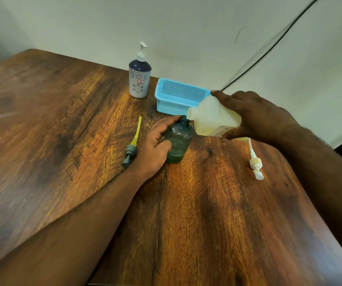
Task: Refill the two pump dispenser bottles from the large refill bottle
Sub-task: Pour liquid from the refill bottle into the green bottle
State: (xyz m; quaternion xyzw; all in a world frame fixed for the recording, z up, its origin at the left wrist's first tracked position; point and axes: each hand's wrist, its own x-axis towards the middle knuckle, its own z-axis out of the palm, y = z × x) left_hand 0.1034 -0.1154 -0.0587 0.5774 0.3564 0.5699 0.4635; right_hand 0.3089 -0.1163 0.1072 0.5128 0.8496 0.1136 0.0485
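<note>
On a streaked wood-grain table (pixel 62 120), the right hand (pixel 254 114) grips the translucent refill bottle (pixel 213 118), tipped over the smoky green bottle (pixel 179 139) clasped by the left hand (pixel 155 147); any liquid stream is indistinct.

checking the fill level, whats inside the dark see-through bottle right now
The dark translucent bottle shows a low greenish layer at its bottom, the rest looking empty. The left hand covers its left side, and the refill bottle hides the opening, so any pouring stream cannot be seen.
</note>
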